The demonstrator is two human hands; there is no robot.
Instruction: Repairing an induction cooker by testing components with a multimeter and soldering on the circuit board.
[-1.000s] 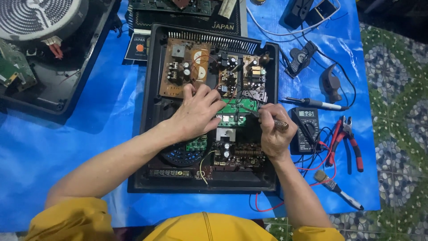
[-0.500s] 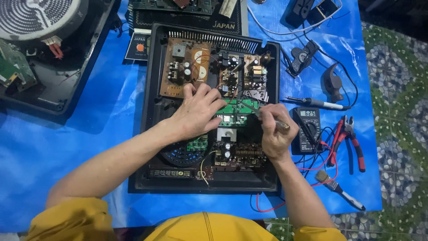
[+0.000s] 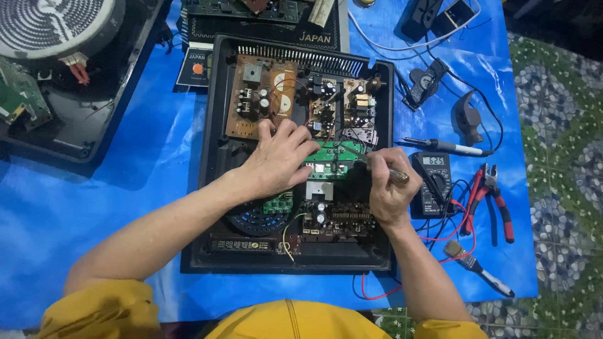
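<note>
The left hand (image 3: 279, 164) lies flat, open, on the green board (image 3: 333, 160) in the black case (image 3: 220, 157). The right hand (image 3: 389, 188), at 3 o'clock, is closed around a screwdriver (image 3: 383, 171); keep the tip upright and the board pressed.

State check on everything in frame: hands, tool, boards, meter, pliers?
Left hand: resting on the green circuit board.
Right hand: gripping a screwdriver, tip at the green board.
Black appliance case: open, boards exposed.
Multimeter: on, display lit.
Red pliers: lying unused.
Soldering iron: lying unused.
</note>
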